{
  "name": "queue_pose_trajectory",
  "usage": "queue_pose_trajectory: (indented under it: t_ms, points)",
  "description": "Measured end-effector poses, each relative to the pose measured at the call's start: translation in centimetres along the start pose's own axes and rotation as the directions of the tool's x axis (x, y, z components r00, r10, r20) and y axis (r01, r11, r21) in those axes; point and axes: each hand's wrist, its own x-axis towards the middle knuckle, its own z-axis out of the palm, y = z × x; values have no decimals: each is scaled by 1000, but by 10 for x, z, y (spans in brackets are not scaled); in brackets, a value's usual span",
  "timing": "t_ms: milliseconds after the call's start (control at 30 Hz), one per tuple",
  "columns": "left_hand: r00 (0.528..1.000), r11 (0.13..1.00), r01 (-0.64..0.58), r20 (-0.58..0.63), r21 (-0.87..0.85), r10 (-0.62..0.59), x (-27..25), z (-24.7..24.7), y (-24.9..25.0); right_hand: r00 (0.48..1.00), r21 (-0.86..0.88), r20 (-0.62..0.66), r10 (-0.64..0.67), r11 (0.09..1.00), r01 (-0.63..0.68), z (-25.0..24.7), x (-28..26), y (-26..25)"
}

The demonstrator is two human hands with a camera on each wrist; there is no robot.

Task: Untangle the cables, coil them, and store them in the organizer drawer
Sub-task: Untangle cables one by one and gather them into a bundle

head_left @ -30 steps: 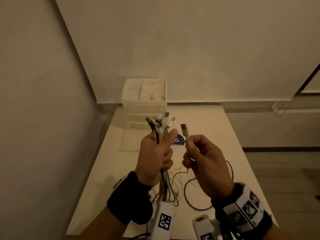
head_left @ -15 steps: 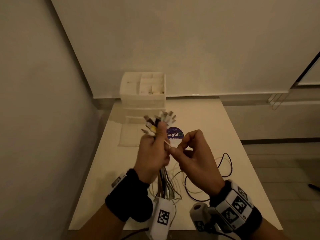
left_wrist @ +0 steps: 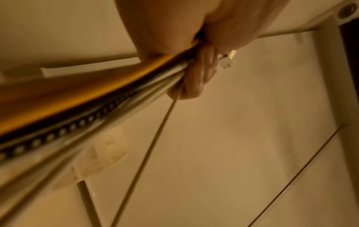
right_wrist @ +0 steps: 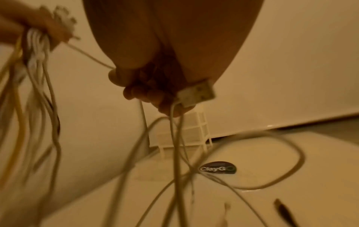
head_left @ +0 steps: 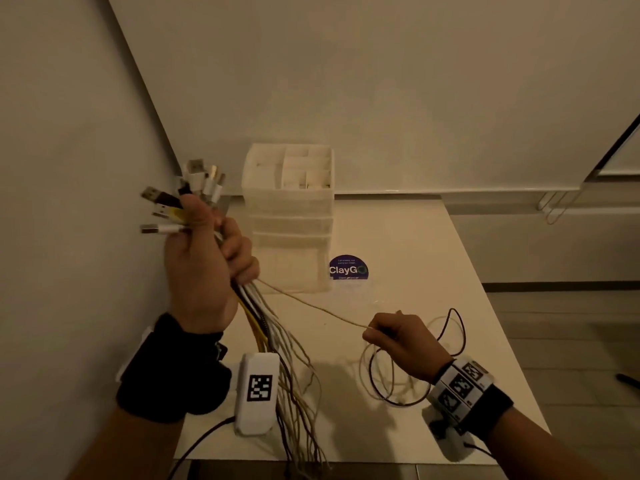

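My left hand (head_left: 204, 258) is raised at the table's left and grips a bundle of cables (head_left: 273, 341), their plugs (head_left: 187, 195) fanning out above the fist. The bundle (left_wrist: 101, 98) shows yellow, black braided and white strands. One thin white cable (head_left: 311, 306) runs taut from the left fist to my right hand (head_left: 398, 337), which pinches it low over the table. In the right wrist view the right hand (right_wrist: 153, 92) also holds a white plug (right_wrist: 196, 93), and loops of cable (right_wrist: 174, 153) hang from it. The white organizer (head_left: 289, 209) stands at the table's far end with its bottom drawer (head_left: 291, 271) pulled out.
A round dark ClayGo sticker (head_left: 348, 268) lies on the table (head_left: 415, 258) beside the drawer. Loops of black and white cable (head_left: 446, 341) lie near the right edge. A wall (head_left: 69, 168) stands close on the left. The floor (head_left: 571, 323) drops off to the right.
The hands have drawn apart: the left rose up and left with the bundle, the right dropped down and right, drawing one thin white cable taut between them.
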Motion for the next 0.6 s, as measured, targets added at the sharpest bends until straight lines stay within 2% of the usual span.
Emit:
queue_pose_trajectory:
  t_ms: [67, 200, 333, 433, 533, 600]
  points:
    - [999, 999, -37, -21, -11, 36, 6, -10, 15, 999, -71, 39, 22, 997, -20, 0, -4, 23]
    - [999, 997, -32, 25, 65, 31, 8, -22, 35, 995, -24, 3, 102, 995, -102, -12, -11, 36]
    - [992, 945, 19, 113, 325, -59, -5, -4, 0, 970, 312, 4, 244, 921, -233, -25, 5, 2]
    - [970, 856, 27, 192, 517, -146, -24, 23, -27, 977, 416, 78, 200, 884, -215, -36, 14, -25]
    - [904, 790, -71, 374, 608, -207, -35, 40, -51, 990, 347, 110, 90, 930, -123, -44, 19, -48]
    - [900, 721, -122, 382, 683, -210, -35, 43, -63, 995, 281, 91, 50, 957, -74, -50, 22, -60]
